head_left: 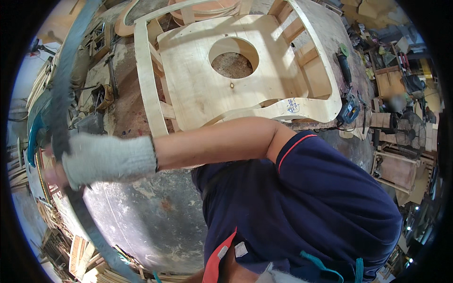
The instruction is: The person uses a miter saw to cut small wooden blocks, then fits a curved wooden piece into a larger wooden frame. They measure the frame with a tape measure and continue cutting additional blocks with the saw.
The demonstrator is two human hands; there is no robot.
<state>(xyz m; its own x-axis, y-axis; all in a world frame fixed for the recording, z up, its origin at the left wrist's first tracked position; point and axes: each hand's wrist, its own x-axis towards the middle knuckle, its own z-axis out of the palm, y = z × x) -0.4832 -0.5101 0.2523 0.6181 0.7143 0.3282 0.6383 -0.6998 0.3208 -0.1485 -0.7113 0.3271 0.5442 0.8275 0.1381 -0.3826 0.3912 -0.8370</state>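
My right arm reaches across to the left, out of a dark blue sleeve with a red edge. The right hand (89, 162) wears a pale grey glove with bare fingertips and is smeared by motion. Its fingers close around a long, narrow dark grey strip (60, 89), which runs from the upper edge down to the lower left. What kind of strip it is, I cannot make out. My left hand is not visible. Beyond the arm lies a pale plywood frame (191, 92) with slatted sides, a wavy front rail and a round hole in its panel.
An angle grinder (344, 66) and a blue power tool (350, 109) lie right of the frame. Farther right stand a fan (409, 129) and wooden frames (396, 170). Wood offcuts (81, 254) pile up at the lower left. A curved teal object (34, 137) is beside the strip.
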